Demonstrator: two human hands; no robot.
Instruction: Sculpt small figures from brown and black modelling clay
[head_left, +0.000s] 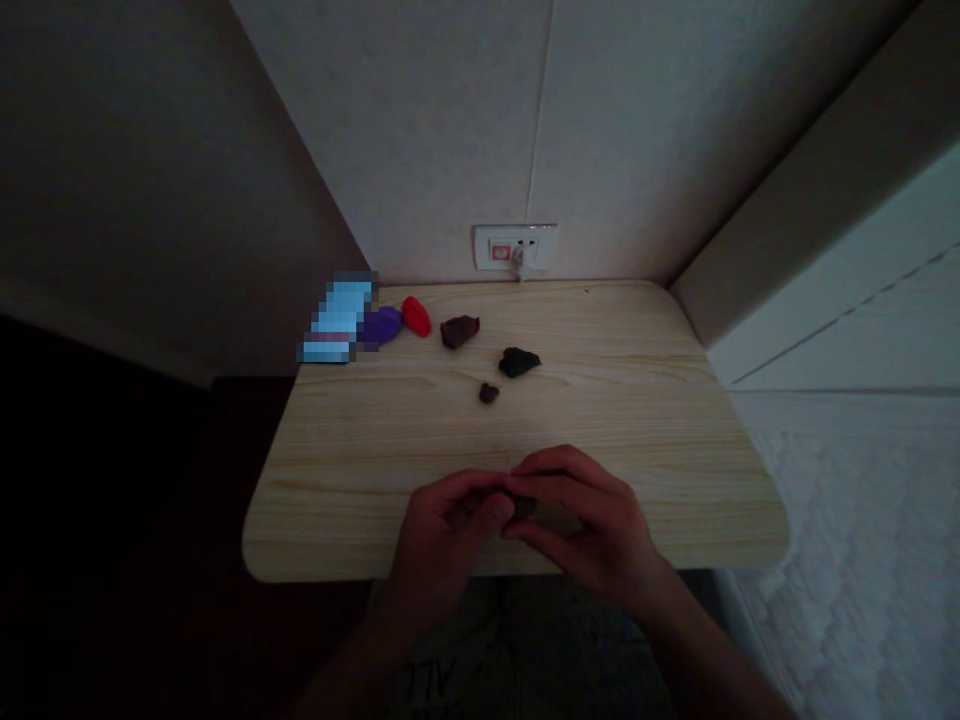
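Over the near edge of the table, my left hand (454, 530) and my right hand (592, 515) meet, both closed around a dark brown lump of what looks like modelling clay (523, 507). My left thumb presses on it, and the fingers hide much of its shape. Farther back lie a small brown bit (488, 393), a black lump (519, 362) and a larger dark brown lump (459, 331). To their left are a red lump (416, 316) and a purple one (382, 326). Neither hand touches these.
The light wooden table (337, 480) has rounded corners and stands against a wall. A blurred-out, lit phone-like object (337, 320) lies at its back left. A wall socket (515, 247) with a plug and cord is behind. A quilted mattress (862, 540) is on the right.
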